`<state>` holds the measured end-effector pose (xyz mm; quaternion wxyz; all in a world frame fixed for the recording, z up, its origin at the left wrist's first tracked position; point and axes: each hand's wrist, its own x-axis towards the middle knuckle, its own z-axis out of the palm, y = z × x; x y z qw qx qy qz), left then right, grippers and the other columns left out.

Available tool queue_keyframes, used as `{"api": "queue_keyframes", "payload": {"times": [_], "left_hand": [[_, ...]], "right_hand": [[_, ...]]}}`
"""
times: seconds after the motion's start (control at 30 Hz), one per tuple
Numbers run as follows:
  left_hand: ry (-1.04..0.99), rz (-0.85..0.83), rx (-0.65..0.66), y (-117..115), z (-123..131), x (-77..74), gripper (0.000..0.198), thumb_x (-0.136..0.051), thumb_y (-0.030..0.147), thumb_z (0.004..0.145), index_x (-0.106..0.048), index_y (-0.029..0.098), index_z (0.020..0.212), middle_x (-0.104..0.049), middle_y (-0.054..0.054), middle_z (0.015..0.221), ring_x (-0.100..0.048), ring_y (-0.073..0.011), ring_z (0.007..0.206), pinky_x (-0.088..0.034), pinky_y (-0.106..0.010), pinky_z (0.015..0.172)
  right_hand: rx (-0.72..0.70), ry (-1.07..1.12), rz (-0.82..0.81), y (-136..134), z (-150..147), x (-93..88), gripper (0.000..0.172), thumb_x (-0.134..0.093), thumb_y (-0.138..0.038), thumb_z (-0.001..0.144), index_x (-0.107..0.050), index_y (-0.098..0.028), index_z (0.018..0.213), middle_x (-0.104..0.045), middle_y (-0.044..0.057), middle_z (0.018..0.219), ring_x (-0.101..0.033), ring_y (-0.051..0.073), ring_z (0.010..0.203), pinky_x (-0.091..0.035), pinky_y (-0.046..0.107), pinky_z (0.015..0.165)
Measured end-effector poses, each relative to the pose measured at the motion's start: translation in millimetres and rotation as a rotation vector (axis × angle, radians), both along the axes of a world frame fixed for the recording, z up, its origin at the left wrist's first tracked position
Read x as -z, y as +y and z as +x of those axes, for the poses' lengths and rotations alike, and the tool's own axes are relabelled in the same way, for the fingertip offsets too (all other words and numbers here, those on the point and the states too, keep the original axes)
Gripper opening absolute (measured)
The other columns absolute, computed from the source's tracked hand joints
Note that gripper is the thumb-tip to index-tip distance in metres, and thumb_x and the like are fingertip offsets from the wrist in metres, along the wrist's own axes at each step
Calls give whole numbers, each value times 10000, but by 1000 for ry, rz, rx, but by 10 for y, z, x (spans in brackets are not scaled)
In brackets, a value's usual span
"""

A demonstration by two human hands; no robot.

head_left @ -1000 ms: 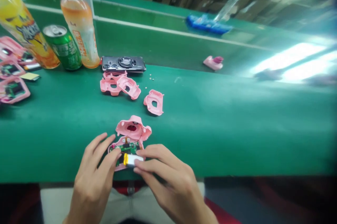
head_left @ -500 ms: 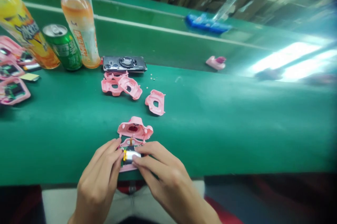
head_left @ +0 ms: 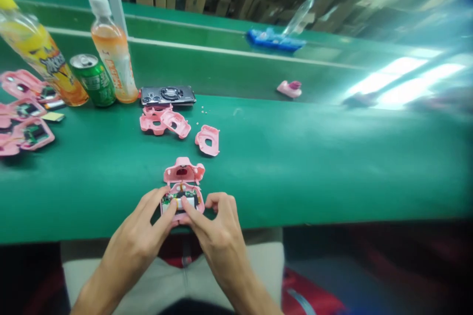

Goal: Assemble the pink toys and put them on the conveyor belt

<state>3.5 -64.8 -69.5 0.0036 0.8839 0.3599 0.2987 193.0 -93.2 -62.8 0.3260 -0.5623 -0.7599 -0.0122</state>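
Note:
An opened pink toy camera lies before me at the table's near edge. Its back case half [head_left: 201,206] holds a green circuit board [head_left: 166,201] and a silver battery [head_left: 189,202] with yellow tape at one end. The front case half [head_left: 185,173] stands behind it, joined by thin wires. My left hand [head_left: 142,226] grips the case's left side, fingers along the edge and thumb at the battery's left end. With its thumb my right hand [head_left: 218,226] presses the battery against the board. That hand's index finger is bent beside the case's right edge.
Pink shell pieces [head_left: 207,141] and a phone [head_left: 168,95] lie beyond the camera. On the left are more opened pink cameras [head_left: 35,133], two bottles [head_left: 116,66] and a green can [head_left: 94,81]. A blue object [head_left: 275,40] and a pink part [head_left: 290,89] sit farther back.
The view has shifted a little. My right hand's fingers have drawn back from the battery to the right and bent, with the thumb now on it. My left thumb has moved onto the battery's end.

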Motion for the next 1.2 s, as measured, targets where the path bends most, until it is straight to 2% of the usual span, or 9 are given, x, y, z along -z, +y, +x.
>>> {"api": "queue_keyframes", "payload": {"times": [0.13, 0.23, 0.3, 0.43, 0.6, 0.73, 0.9, 1.03, 1.2], "left_hand": [[-16, 6, -15, -22, 15, 6, 292, -570, 127, 971, -606, 94, 1259, -624, -218, 1278, -635, -321, 1200, -629, -436, 922], [-45, 21, -30, -17, 36, 21, 269, -555, 129, 978, -608, 112, 1241, -638, -210, 1259, -648, -311, 1182, -635, -418, 905], [-63, 38, -34, -3, 46, 25, 254, -535, 121, 982, -611, 128, 1225, -648, -202, 1250, -658, -303, 1171, -637, -400, 896], [-64, 43, -53, -12, 50, 20, 246, -506, 146, 998, -600, 155, 1226, -660, -183, 1253, -670, -293, 1151, -636, -404, 904], [-70, 39, -119, -93, 75, 55, 243, -538, 159, 983, -612, 155, 1215, -667, -178, 1289, -673, -314, 1146, -633, -454, 918], [-136, 18, -126, -125, 66, 74, 246, -561, 143, 966, -635, 150, 1201, -670, -180, 1286, -663, -324, 1174, -623, -456, 934], [-393, -124, -20, -163, -55, 134, 182, -599, 215, 974, -657, 198, 1146, -637, -160, 1326, -666, -266, 1197, -585, -381, 987], [-846, -324, 52, -188, -91, 137, 129, -709, 250, 919, -637, 239, 1026, -625, -89, 1335, -654, -203, 1208, -542, -288, 1000], [-1637, -590, 43, -216, 66, 10, 380, -666, 516, 920, -584, 251, 1179, -658, -88, 1273, -654, -209, 1189, -534, -315, 1012]], "right_hand": [[113, 113, 193, -116, 50, 73, 190, -614, -257, 995, -783, -223, 1075, -455, 47, 848, -504, 175, 781, -524, 290, 635], [132, 179, 226, 138, 129, -244, 221, -587, -273, 1015, -787, -184, 985, -539, 45, 802, -556, 148, 728, -512, 262, 643], [83, 58, -31, 556, 109, -636, 360, -510, -356, 1047, -786, -172, 906, -606, 52, 729, -596, 155, 698, -509, 277, 683], [-7, -475, -1015, 1552, -164, -1310, 531, -572, -576, 963, -777, -118, 788, -694, 120, 666, -680, 269, 786, -523, 386, 804], [-111, -696, -1295, 1890, -593, -1282, 389, -864, -515, 699, -767, -139, 717, -681, 40, 580, -635, 198, 605, -542, 363, 747], [-166, -759, -1297, 1716, -595, -1295, 397, -877, -523, 671, -758, -145, 700, -652, 29, 547, -603, 173, 561, -509, 297, 634], [-317, -663, -1111, 1518, -482, -1571, 319, -718, -445, 877, -780, -132, 864, -692, 39, 681, -620, 159, 660, -446, 248, 611], [-551, -379, -901, 1254, -347, -1696, 229, -676, -330, 905, -762, -156, 1028, -745, 47, 929, -646, 161, 817, -479, 245, 718], [-767, -101, -789, 1030, -234, -1720, 251, -633, -370, 950, -723, -211, 1123, -729, 61, 1116, -670, 193, 1000, -538, 310, 900]]}}
